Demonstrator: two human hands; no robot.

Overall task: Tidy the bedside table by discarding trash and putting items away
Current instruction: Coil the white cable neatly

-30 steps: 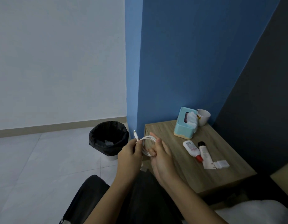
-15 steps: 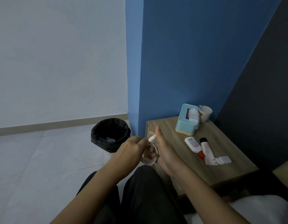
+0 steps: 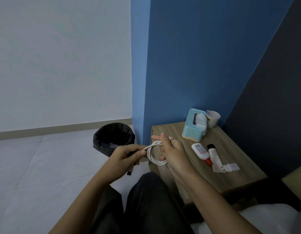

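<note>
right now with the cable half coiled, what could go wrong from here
The white cable is looped loosely around the right hand; if the left hand slackens, the coil may spring open. Setting it on the bedside table could nudge the two tubes near its edge.

Dim, bluish, soft light; wide-angle bending at the edges
</note>
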